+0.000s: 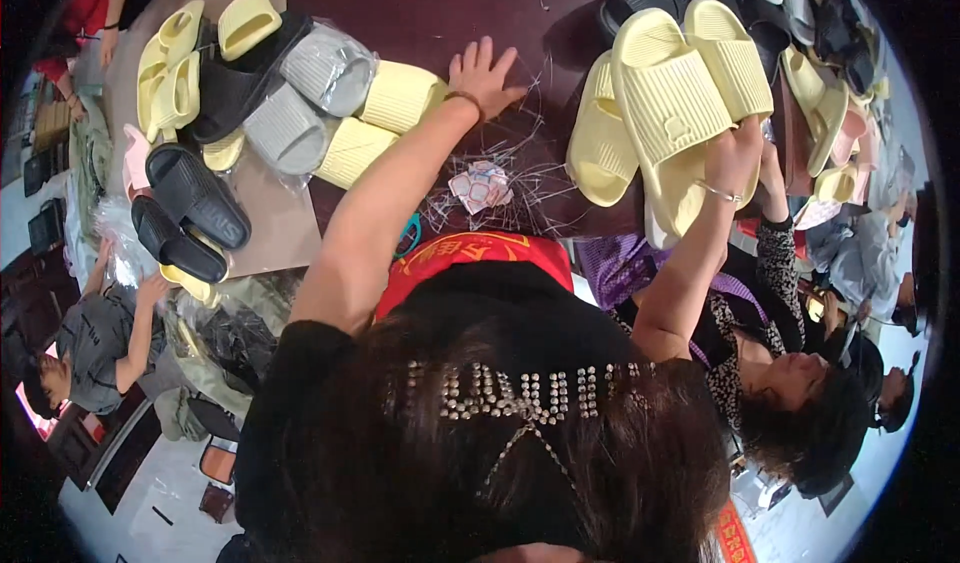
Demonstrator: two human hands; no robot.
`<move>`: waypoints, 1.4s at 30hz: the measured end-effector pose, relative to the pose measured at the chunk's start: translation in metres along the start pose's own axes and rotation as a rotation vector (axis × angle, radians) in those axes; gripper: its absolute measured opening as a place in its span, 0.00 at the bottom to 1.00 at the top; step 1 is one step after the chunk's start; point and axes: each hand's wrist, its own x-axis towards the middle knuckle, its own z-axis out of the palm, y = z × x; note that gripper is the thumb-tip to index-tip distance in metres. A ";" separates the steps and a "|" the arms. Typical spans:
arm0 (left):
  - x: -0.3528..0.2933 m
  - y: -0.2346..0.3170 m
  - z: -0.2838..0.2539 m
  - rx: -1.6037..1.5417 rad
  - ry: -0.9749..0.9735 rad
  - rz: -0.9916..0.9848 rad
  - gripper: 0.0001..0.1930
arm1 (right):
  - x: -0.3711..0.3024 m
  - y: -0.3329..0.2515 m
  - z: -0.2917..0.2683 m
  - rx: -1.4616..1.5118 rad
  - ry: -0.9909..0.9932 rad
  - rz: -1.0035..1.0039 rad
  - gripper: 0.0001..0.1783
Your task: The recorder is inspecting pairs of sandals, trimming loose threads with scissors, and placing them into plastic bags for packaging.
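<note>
My left hand lies on the dark red table, fingers spread, with nothing in it. To its left are yellow slides and grey slides in clear plastic. My right hand grips a pair of pale yellow slides at their near end; its fingertips are partly hidden by them. A further yellow slide rests just left of that pair. Between my arms lie a small pile of printed paper tags and many thin, pale plastic strands.
Black slides and yellow slides stand at the left. More footwear crowds the right side, including black slides. A teal loop handle shows at the near edge. Co-workers stand close at left and right.
</note>
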 end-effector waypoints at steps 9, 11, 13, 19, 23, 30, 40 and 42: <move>-0.017 0.029 0.025 0.047 -0.214 0.339 0.23 | 0.000 0.025 -0.016 0.065 0.039 0.210 0.17; -0.029 0.010 0.032 -0.001 -0.315 0.476 0.21 | 0.003 0.026 -0.008 -0.027 0.037 0.195 0.17; -0.040 -0.002 0.022 -0.031 -0.343 0.494 0.22 | 0.013 0.012 0.011 0.012 0.032 0.209 0.15; -0.088 -0.001 -0.004 -0.015 -0.128 0.635 0.26 | 0.052 -0.012 0.085 -0.334 -0.214 -0.097 0.09; -0.127 0.011 0.011 0.007 -0.054 0.442 0.25 | 0.056 -0.035 0.140 -0.100 -0.114 -0.302 0.05; -0.145 0.016 0.024 -0.233 -0.337 0.343 0.19 | 0.054 -0.076 0.184 -0.068 -0.269 -0.342 0.10; -0.141 0.007 0.018 -0.320 -0.285 0.254 0.11 | 0.077 -0.045 0.159 -0.408 -0.299 -0.240 0.13; -0.126 -0.019 0.017 -0.559 -0.378 0.139 0.13 | 0.083 -0.047 0.160 -0.404 -0.312 -0.192 0.15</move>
